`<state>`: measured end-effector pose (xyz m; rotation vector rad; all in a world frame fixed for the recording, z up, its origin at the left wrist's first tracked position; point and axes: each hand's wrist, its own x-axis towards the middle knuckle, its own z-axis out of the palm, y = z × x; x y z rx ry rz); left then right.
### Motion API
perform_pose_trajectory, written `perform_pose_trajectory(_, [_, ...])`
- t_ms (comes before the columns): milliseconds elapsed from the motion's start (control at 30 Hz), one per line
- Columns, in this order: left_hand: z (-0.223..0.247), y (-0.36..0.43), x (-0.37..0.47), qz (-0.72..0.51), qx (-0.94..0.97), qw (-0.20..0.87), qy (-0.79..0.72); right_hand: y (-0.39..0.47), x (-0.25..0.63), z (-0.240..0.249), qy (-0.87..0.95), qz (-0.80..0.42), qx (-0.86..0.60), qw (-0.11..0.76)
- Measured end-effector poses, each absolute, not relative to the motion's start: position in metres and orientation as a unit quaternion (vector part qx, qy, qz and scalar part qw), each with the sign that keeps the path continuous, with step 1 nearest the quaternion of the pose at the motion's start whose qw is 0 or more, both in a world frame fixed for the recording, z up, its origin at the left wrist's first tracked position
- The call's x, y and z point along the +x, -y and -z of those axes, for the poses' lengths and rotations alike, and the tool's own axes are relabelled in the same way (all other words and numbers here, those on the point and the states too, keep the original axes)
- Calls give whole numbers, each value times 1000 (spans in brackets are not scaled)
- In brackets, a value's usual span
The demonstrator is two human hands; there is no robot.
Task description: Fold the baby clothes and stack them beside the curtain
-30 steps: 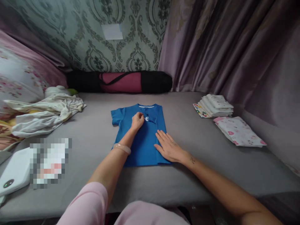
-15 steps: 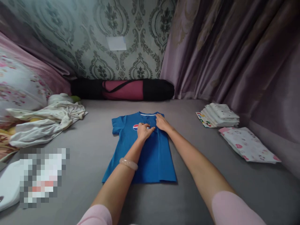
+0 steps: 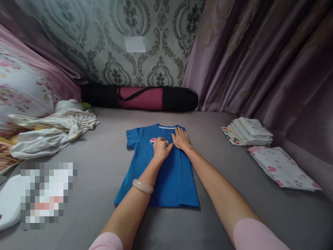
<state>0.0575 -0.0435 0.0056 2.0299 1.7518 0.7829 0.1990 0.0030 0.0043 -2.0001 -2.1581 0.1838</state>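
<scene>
A blue short-sleeved T-shirt (image 3: 156, 180) with a round red, white and blue logo lies face up on the grey sheet. Its left sleeve sticks out, while the right side is folded inward along a lengthwise crease. My left hand (image 3: 162, 148), a pale bangle on its wrist, rests on the chest beside the logo, its fingers curled against the cloth and partly covering the print. Close by, my right hand (image 3: 181, 139) lies flat with fingers spread on the folded right shoulder, just below the white-trimmed neckline.
Folded white cloths (image 3: 249, 130) are stacked at the right, with a folded pink-patterned cloth (image 3: 282, 166) nearer. A rumpled pale garment (image 3: 56, 132) lies left, beyond a white object (image 3: 11, 199) and a blurred patch. A black-and-maroon long bag (image 3: 140, 98) lines the wall.
My right hand has flattened and spread its fingers over the folded shoulder. My left hand's fingers have curled more on the chest. The view has shifted slightly.
</scene>
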Motion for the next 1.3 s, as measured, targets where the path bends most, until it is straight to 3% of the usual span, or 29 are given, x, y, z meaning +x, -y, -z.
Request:
perform_pose_trajectory(200, [-18,45,52,-296,642,163,-688,0,186,-19,760,-35,-639,113])
perform_pose_trajectory(400, [-25,45,51,-293,602,156,-726,3,164,-16,793,-106,-599,38])
perform_pose_trajectory(733, [-23,45,50,-264,615,176,-722,-7,188,-17,751,-107,-633,157])
perform_pose_trajectory(900, [-22,44,50,-263,621,178,-717,-8,198,-6,703,-67,-700,105])
perform_pose_trajectory(1133, [-22,43,49,-235,626,176,-722,-1,214,-10,710,-75,-684,149])
perform_pose_trajectory(1300, [-21,46,50,-223,632,164,-724,35,217,-5,742,-60,-658,115])
